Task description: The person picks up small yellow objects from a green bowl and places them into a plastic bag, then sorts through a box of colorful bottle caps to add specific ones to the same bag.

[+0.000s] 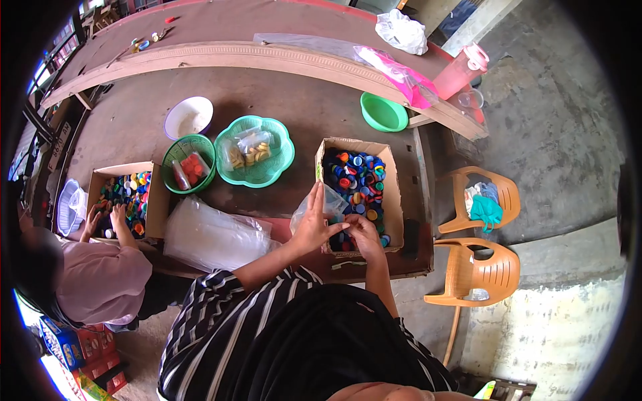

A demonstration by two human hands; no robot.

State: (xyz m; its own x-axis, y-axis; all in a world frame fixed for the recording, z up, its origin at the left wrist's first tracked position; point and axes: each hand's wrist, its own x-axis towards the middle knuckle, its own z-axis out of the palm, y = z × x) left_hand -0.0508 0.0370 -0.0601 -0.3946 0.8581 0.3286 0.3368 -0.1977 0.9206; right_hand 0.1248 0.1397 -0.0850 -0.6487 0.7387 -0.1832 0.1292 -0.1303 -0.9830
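A clear plastic bag (329,200) hangs at the near left part of a cardboard box (397,220) full of colourful bottle caps (358,180). My left hand (314,219) is beside the bag, its fingers stretched upward and its thumb pointing right. At the bag's right edge, over the caps, my right hand (363,234) has its fingers pinched together near my left thumb. What the pinch holds is too small to make out. A stack of clear plastic bags (210,234) lies to the left of my left forearm.
At the left, a co-worker (103,267) reaches into another box of caps (158,200). Beyond are a scalloped green basket (224,170), a dark green basket (167,182), a white bowl (175,117) and a green bowl (383,112). Orange chairs (498,267) stand right.
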